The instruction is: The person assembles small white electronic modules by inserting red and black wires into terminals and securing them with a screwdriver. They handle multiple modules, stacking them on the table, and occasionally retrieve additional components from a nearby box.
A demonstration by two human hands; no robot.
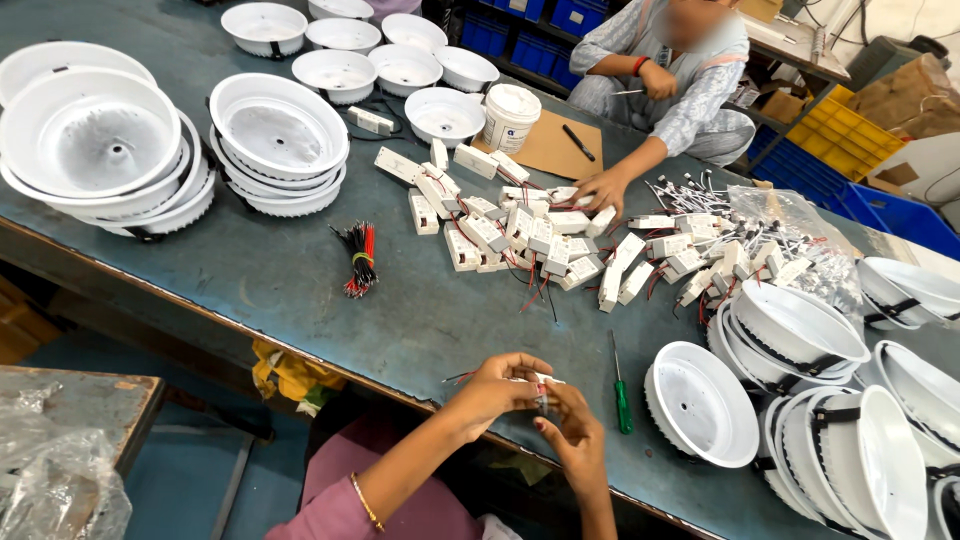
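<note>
Small white driver module (541, 385) with thin red and dark leads, held just above the near edge of the desk (300, 290), pinched between both hands. Left hand (497, 388) curled over it from the left, fingers pressed together on the casing and the wire ends; right hand (572, 432) below and to the right, fingertips closed on the module's lower end. Best handled with a steady two-hand pinch, wire ends kept short and straight (leads look fine and easily bent), module kept low over the desk so a slip costs nothing. Green-handled screwdriver (620, 390) just beside the right hand, within easy reach. Further out, a heap of like white modules (530, 240) mid-desk, a banded bundle of red and black wires (358, 260) to the left, stacks of white round lamp housings (280, 145) around. Across the desk, another person's hand (603, 188) resting on the heap
</note>
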